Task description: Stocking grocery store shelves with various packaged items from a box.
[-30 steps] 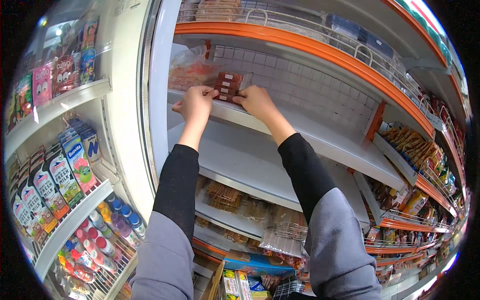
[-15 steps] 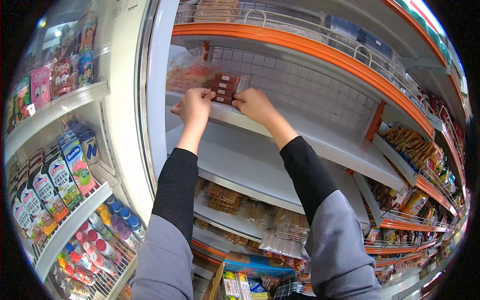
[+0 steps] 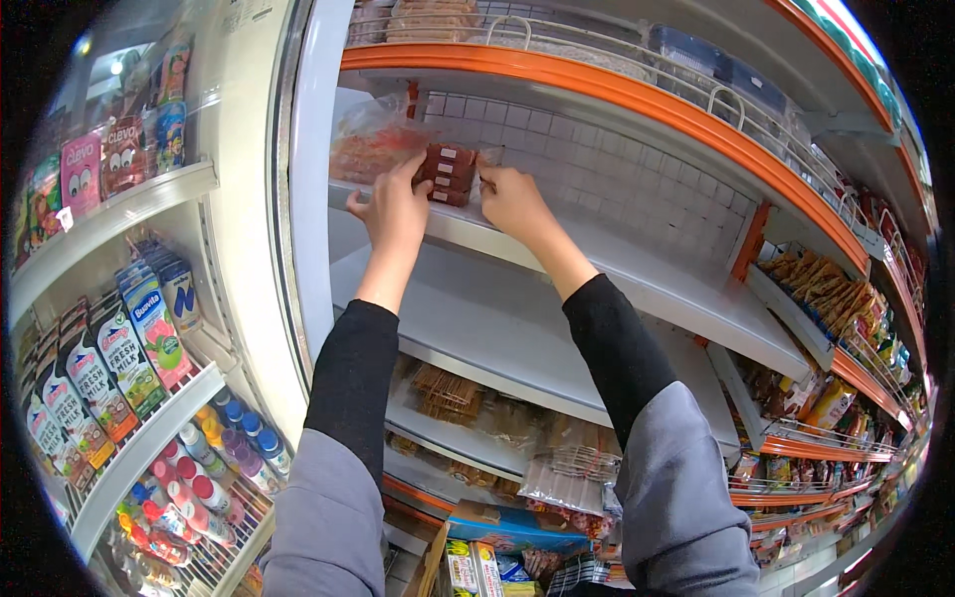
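A short stack of dark reddish-brown packs point(image 3: 450, 175) with small white labels stands near the front edge of a grey shelf point(image 3: 597, 239). My left hand point(image 3: 398, 204) is at its left side, fingers stretched along it and touching it, the others apart. At the right side, my right hand point(image 3: 515, 204) has its thumb and fingertips pinched together close to the stack. Some clear wrap point(image 3: 491, 156) shows above those fingertips; what they hold, if anything, is hidden. Left of the stack lies a clear plastic bag point(image 3: 373, 144) with orange-red contents.
An orange-edged shelf point(image 3: 597, 82) with a wire rail runs above my hands. To the left, a glass-fronted fridge holds milk cartons point(image 3: 99, 363) and bottles point(image 3: 199, 488). Lower shelves carry packed snacks point(image 3: 448, 393); an open carton point(image 3: 517, 527) sits below. Snack bags point(image 3: 826, 298) hang at right.
My left hand has opened out, its fingers now reaching up along the stack. The right hand has shifted slightly right. The stack now faces me more squarely.
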### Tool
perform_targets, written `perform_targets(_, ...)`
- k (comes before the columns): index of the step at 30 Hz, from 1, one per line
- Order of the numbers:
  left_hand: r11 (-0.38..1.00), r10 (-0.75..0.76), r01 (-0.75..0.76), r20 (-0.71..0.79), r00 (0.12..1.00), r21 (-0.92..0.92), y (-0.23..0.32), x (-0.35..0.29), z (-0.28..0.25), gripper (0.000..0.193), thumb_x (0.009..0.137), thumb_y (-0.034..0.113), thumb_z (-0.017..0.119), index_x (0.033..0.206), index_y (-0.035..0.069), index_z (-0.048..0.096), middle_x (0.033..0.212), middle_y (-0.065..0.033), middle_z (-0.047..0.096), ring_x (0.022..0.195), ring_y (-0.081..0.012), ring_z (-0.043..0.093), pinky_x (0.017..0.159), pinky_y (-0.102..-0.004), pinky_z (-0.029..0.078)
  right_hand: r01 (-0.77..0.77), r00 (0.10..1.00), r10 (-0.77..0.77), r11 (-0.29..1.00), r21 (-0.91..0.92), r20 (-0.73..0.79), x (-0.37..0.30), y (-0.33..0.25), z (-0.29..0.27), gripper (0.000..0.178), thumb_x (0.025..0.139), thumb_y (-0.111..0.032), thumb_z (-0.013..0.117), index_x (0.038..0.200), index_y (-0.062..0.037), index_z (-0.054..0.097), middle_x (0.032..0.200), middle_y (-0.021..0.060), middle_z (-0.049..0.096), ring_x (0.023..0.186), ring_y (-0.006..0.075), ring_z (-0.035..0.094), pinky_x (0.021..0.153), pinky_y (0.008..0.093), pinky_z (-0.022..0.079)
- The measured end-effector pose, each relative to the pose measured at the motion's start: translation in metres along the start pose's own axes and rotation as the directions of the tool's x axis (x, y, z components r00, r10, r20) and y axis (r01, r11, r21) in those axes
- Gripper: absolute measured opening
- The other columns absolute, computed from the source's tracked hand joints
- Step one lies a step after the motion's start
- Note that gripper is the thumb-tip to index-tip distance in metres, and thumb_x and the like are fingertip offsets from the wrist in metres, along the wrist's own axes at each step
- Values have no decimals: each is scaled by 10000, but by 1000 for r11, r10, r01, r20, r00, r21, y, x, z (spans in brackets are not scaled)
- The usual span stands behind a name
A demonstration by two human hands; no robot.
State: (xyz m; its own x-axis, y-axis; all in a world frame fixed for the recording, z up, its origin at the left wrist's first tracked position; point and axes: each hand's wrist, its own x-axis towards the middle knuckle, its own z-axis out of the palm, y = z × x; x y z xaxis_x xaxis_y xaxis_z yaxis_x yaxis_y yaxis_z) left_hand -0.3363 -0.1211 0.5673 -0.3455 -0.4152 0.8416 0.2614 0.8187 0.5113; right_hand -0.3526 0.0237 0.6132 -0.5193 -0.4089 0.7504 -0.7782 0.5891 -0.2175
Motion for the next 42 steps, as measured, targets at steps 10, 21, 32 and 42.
perform_targets(10,999,-35,35,53,998,1,-2,1,1,434,768,209,625,1186,273,526,1093,-56,591,1027,-231,531,901,-544,186,-14,999,14,1000,4,-34,0,-1,-4,377,724,-55,453,1089,-20,540,840,293,562,850,439,547,763,465,442)
perform_targets(21,976,217,-217,-151,964,19,14,-80,-39,373,867,176,480,1231,97,461,1213,-96,480,1070,-278,478,903,-442,312,463,796,-330,872,159,-507,-59,-33,-12,386,778,70,450,1152,-23,487,946,160,606,745,216,601,665,275,467)
perform_targets(32,539,-127,838,974,187,-90,-50,-528,-150,244,920,146,426,1080,-21,505,1007,-92,553,916,-165,540,805,-284,435,-795,460,649,605,-45,606,-645,-72,60,246,831,-108,517,1053,-1,527,975,217,558,903,376,541,752,399,447)
perform_targets(42,-79,-249,862,828,-503,500,-80,-603,-179,602,887,326,484,1309,-17,227,1205,-149,454,1054,-227,498,847,-317,433,-926,-172,448,-378,12,877,-681,-70,103,514,889,-504,347,1266,-154,370,1118,97,530,922,240,564,715,377,484)
